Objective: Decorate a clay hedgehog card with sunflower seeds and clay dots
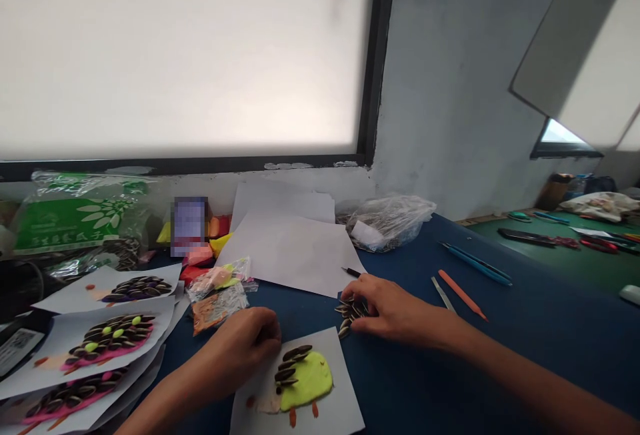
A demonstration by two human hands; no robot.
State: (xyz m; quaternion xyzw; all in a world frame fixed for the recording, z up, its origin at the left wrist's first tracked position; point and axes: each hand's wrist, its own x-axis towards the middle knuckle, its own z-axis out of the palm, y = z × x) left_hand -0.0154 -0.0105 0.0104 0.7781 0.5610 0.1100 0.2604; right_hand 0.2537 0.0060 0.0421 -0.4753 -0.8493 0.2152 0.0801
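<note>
A square of white paper [350, 415] lies in front of me. On it is a hedgehog of yellow-green clay [313, 381] with a pale snout, brown legs and several sunflower seeds [286, 375] stuck along its left side. My left hand [253, 338] rests at the paper's upper left edge, fingers curled in; whatever they hold, if anything, is hidden. To the right, my right hand [383, 305] reaches over a small pile of loose sunflower seeds [346, 321], touching it. Its thumb and fingers are apart around the seeds, and no seed shows pinched.
Seed-covered hedgehog pictures [107, 338] are stacked at left. Behind are a green seed bag [75, 218], clay packets [217, 305], blank sheets [295, 248] and a clear plastic bag [390, 221]. A black-tipped pen [353, 272], orange tool [463, 295] and blue pens [477, 265] lie right.
</note>
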